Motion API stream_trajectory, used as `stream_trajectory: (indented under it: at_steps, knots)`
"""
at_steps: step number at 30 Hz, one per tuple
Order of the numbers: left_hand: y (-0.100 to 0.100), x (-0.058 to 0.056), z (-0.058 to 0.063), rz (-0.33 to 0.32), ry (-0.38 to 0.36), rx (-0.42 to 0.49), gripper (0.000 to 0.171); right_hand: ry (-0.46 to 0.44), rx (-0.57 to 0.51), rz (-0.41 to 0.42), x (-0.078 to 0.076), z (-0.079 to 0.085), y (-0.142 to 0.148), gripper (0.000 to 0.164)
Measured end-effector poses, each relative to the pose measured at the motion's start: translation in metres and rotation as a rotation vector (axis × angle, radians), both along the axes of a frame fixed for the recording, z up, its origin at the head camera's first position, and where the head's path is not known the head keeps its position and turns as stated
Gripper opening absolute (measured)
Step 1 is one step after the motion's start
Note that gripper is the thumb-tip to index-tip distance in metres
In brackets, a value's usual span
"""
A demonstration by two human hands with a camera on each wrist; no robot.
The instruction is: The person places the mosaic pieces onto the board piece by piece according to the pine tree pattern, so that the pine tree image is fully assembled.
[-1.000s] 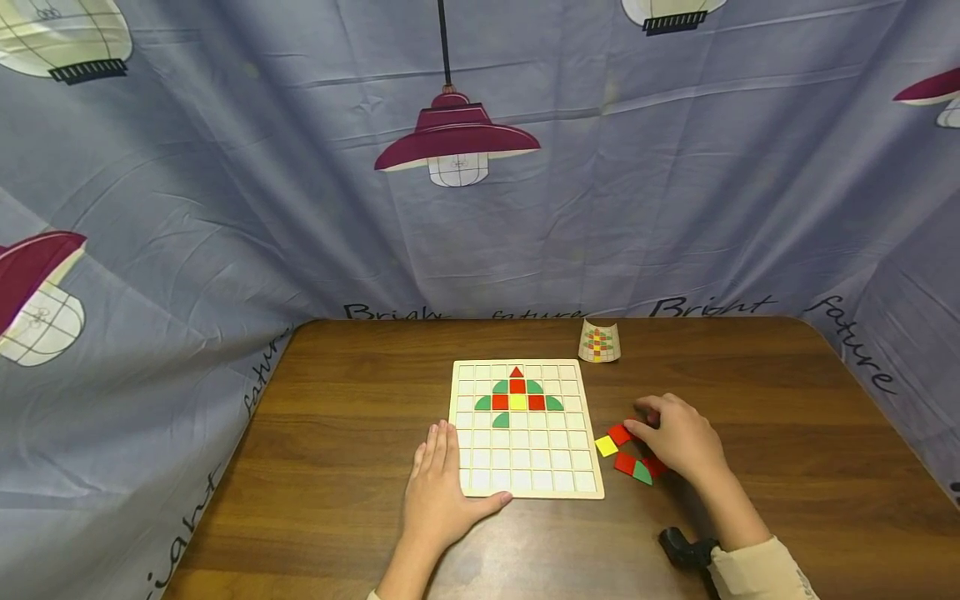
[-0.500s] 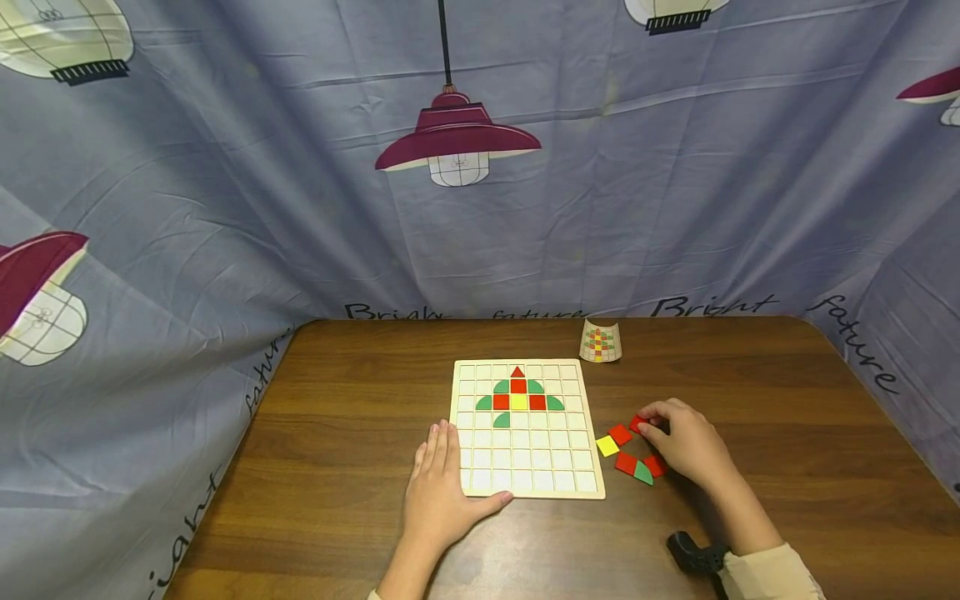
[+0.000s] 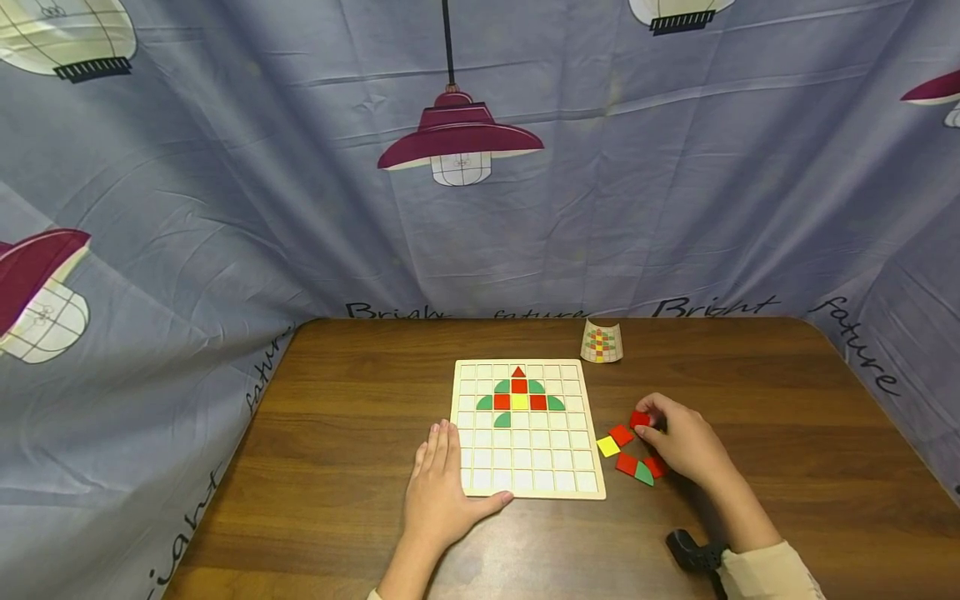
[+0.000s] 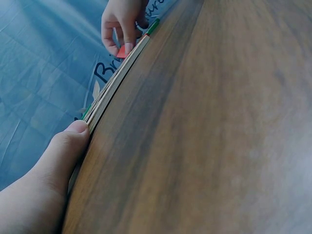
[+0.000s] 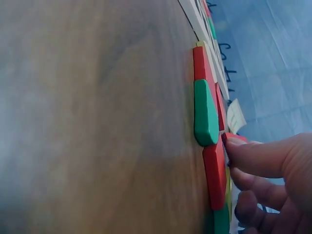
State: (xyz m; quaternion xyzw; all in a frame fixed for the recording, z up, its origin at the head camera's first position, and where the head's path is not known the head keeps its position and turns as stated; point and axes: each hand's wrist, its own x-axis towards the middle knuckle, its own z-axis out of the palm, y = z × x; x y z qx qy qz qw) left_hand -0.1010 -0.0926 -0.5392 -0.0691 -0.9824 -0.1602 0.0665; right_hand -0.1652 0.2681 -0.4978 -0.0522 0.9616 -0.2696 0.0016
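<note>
My left hand lies with straight fingers on the left edge of a pale square grid board, its thumb along the near edge. Red, green and yellow tiles form a pointed figure on the board, topped by a red triangle. To the right of the board, my right hand pinches a red square tile between thumb and finger. Around that hand lie a yellow tile, several red tiles and a green quarter-round tile. The hand partly covers one red tile.
A small curved pattern card stands behind the board's far right corner. The wooden table ends at a blue printed curtain. A black device sits at my right wrist.
My right fingers, which first covered the red tile, now pinch it, and more of it shows as it tilts up. My left hand and the board keep their places.
</note>
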Motion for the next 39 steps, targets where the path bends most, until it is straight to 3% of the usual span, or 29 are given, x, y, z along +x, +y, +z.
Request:
stream_trajectory:
  at_steps: [9, 23, 30, 39]
  knots:
    - [0.0, 0.001, 0.0, 0.002, 0.0, 0.004, 0.13, -0.008, -0.105, -0.01, -0.009, 0.009, -0.034, 0.02]
    - [0.001, 0.0, -0.001, 0.005, -0.001, 0.019, 0.131, -0.028, -0.2, 0.119, -0.014, 0.007, -0.125, 0.013]
    - [0.001, 0.0, -0.001, 0.006, 0.008, 0.022, 0.13, -0.017, -0.178, 0.144, -0.016, 0.0, -0.143, 0.011]
    - [0.0, -0.001, -0.001, 0.007, 0.003, 0.024, 0.13, 0.021, -0.154, 0.111, -0.018, -0.005, -0.149, 0.013]
